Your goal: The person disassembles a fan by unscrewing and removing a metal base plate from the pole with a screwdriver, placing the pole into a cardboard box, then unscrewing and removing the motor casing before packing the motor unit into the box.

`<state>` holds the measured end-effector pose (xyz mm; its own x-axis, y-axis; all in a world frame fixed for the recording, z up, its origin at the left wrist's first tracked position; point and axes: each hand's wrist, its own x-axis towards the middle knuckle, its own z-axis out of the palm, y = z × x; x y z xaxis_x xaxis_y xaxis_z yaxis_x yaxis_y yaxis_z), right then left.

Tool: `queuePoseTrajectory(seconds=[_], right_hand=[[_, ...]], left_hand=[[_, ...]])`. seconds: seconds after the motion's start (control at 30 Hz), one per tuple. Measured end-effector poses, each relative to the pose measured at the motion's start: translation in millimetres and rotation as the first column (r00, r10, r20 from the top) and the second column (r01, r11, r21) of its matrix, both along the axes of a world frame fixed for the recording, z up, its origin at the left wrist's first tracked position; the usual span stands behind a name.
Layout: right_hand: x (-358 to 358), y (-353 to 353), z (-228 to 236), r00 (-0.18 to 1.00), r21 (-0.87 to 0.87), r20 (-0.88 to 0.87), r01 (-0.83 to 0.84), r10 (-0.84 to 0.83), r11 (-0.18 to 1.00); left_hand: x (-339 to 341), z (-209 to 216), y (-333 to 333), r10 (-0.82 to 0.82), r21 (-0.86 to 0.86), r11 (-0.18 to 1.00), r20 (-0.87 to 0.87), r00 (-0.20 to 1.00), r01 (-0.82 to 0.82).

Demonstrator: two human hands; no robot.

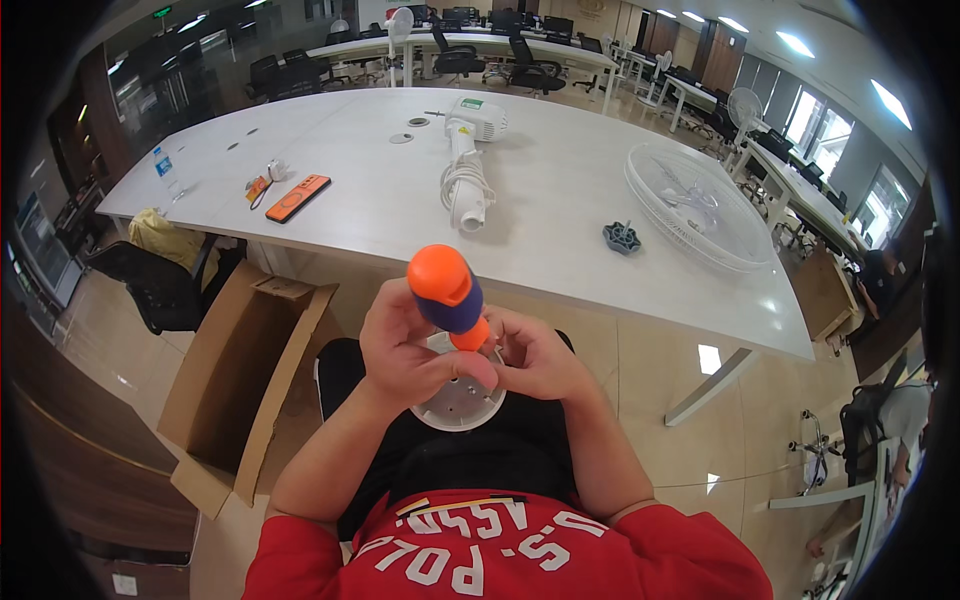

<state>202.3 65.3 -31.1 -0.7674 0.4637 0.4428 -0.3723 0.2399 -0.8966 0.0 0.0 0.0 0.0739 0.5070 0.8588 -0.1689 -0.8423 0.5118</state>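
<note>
A screwdriver (pixel 445 290) with a thick orange and dark blue handle stands almost upright above my lap, its butt end toward me. My left hand (pixel 405 345) is closed around it, thumb low by its orange collar. My right hand (pixel 537 356) pinches close to the lower end of the screwdriver; what lies between those fingertips is hidden. Under both hands a round white plate-like part (pixel 458 408) with small holes rests on my lap. The fingers cover its far side, and the screwdriver's tip cannot be seen.
On the white table (pixel 330 140) lie a white fan body with coiled cord (pixel 466 180), a round fan grille (pixel 700 205), a dark star-shaped knob (pixel 621 237), an orange phone (pixel 298 198) and a water bottle (pixel 166 172). An open cardboard box (pixel 240 385) stands on my left.
</note>
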Motion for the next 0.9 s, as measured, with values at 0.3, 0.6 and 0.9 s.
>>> queuePoseTrajectory(seconds=[0.3,0.6,0.9], right_hand=[[-1,-3,7,0.999,0.028,0.003,0.038,-0.039,0.999],[-9,-13,25,0.972,-0.027,0.059,0.228,-0.226,0.973],[-9,-11,26,0.94,0.008,0.254,0.235,-0.229,0.972]], left_hand=[[-1,6,3,0.026,-0.068,0.998,0.123,0.992,-0.017],[20,18,-4,0.216,-0.035,0.976,0.29,0.932,-0.216],[20,19,-4,0.242,-0.078,0.97,0.312,0.919,-0.229]])
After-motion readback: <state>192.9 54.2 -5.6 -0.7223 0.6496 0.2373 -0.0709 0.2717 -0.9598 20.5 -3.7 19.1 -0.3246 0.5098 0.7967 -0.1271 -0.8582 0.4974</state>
